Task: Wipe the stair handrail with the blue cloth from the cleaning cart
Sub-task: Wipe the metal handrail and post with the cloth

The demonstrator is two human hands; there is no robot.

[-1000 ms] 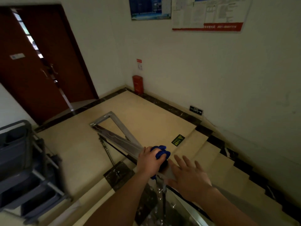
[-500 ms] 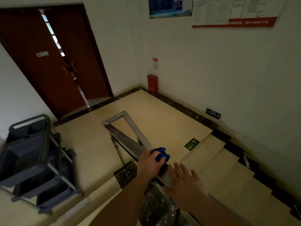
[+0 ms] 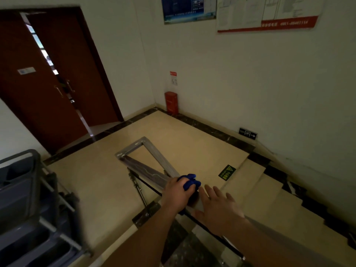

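The metal stair handrail [image 3: 146,170] runs from a U-shaped bend over the landing down toward me. My left hand [image 3: 178,192] is closed around the blue cloth [image 3: 189,182], which bulges out between its fingers, and presses it on top of the rail. Just below it on the rail, my right hand [image 3: 219,209] rests flat with fingers spread, holding nothing. The grey cleaning cart [image 3: 25,209] stands at the left edge of the view.
Beige steps [image 3: 269,199] drop away to the right of the rail, with a green floor sticker [image 3: 227,172] at the top. Brown double doors [image 3: 57,78] stand slightly ajar at back left. A red box [image 3: 171,102] sits in the corner against the wall.
The view has swung right and tilted, bringing the cart further into frame. My left hand with the cloth stays near the same spot on the rail; my right hand stays flat behind it.
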